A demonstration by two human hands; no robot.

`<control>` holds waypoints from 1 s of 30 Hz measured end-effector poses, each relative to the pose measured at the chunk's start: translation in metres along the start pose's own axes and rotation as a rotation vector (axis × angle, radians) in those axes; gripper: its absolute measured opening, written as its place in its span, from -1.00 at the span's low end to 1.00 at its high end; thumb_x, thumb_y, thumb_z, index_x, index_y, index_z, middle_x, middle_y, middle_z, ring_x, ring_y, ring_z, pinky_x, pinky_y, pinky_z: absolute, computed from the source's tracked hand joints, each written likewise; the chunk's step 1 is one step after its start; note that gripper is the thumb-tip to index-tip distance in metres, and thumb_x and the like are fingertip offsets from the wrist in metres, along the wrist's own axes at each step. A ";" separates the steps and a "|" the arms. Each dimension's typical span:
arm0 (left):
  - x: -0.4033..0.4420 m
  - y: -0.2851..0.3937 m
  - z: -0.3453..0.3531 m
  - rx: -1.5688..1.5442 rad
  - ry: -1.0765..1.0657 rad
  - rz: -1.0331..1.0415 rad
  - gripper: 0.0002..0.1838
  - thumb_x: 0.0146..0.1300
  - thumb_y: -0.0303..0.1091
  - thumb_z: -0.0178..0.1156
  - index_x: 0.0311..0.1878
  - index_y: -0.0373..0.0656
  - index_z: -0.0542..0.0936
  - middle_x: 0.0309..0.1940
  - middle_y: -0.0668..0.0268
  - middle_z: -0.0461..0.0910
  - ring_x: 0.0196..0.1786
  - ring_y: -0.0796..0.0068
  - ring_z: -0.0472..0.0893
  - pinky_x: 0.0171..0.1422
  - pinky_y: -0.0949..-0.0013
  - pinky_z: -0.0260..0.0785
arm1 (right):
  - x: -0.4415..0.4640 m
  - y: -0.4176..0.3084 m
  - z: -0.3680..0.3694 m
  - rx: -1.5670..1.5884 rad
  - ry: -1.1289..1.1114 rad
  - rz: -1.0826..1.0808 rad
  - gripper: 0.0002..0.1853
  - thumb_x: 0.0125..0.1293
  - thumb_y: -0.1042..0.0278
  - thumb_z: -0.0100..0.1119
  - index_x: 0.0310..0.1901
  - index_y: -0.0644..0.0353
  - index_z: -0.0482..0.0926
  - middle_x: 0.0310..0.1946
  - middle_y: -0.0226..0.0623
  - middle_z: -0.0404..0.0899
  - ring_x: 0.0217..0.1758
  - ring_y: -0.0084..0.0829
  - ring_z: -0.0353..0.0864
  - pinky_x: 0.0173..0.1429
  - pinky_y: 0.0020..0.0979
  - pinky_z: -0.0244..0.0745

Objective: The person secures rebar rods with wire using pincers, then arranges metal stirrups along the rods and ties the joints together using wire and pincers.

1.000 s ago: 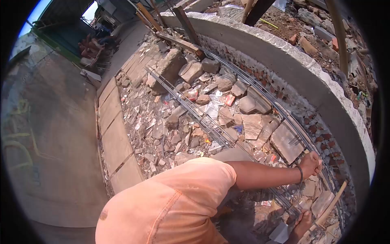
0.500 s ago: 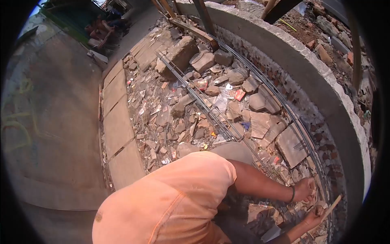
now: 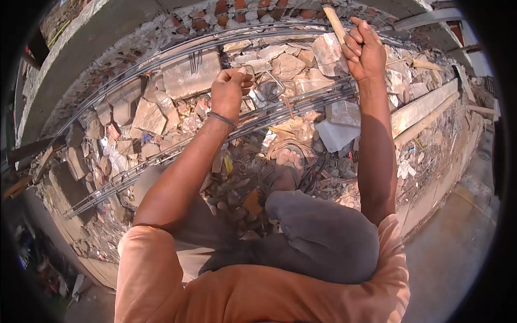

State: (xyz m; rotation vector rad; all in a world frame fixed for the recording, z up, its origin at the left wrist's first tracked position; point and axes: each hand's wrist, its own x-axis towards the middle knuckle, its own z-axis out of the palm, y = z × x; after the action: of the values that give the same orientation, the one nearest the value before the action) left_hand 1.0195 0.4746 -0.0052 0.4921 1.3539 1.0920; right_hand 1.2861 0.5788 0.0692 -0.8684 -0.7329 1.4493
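Note:
My left hand (image 3: pixel 229 92) is closed in a pinch, its fingertips beside a bent steel stirrup (image 3: pixel 277 83). Whether they grip the stirrup or something smaller, I cannot make out. Closed around the lower end of a pale wooden stick (image 3: pixel 335 24) is my right hand (image 3: pixel 367 51); the stick's other end points up towards the wall. Below both hands, a bundle of long steel rebars (image 3: pixel 312 103) crosses the rubble. Another group of thin rods (image 3: pixel 237 36) runs along the wall's foot.
A brick and concrete wall (image 3: pixel 129 43) curves along the far side. Broken concrete slabs (image 3: pixel 191 72) and stones cover the ground. A wooden plank (image 3: pixel 425 110) lies at right. Among the debris stands my foot (image 3: pixel 291 159), near a white plastic piece (image 3: pixel 338 134).
My view has swung right and down from the long rubble strip, bringing both hands to the upper middle. The wooden stick stays in my right hand; my hands now appear farther apart.

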 end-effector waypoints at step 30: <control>0.036 -0.030 0.059 0.591 -0.165 0.137 -0.80 0.29 -0.32 0.24 -0.27 -0.31 0.60 -0.55 0.26 0.60 -0.49 0.46 0.58 -0.37 0.38 0.40 | 0.034 0.072 0.010 -0.415 -0.138 0.156 -0.83 0.48 0.18 0.01 -0.15 0.09 0.45 -0.65 -0.62 0.25 -0.70 -0.76 0.19 -0.67 -0.63 0.11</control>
State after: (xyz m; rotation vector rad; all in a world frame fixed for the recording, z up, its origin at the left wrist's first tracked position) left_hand 1.0795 0.5083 -0.0360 1.0958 1.5038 0.7232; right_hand 1.2402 0.6080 0.0102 -1.1705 -1.1155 1.5310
